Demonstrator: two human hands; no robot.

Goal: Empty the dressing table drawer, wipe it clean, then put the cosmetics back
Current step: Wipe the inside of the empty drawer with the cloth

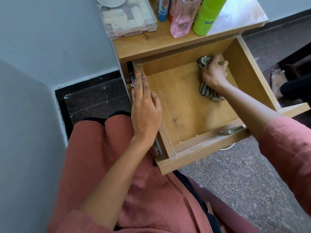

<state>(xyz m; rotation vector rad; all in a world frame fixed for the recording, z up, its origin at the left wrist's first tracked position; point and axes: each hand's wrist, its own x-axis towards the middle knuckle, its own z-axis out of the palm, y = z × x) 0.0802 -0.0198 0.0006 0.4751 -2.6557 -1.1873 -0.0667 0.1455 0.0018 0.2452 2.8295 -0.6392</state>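
At far right corner of the wooden drawer (178,106), right hand (213,73) clutches striped grey cloth (208,92) — press well into corners; left hand (144,106), fingers (140,83) straight, steadies left edge.

Soft, even daylight. Pale glare on the desk (240,15) top at 1 o'clock; faint shadow under its front edge. Right hand (213,73) slightly motion-blurred. Wide-angle distortion bends lines toward frame edges.

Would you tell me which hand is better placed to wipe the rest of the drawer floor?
Right: the right hand grips the cloth inside the drawer; the left hand rests on its side wall.
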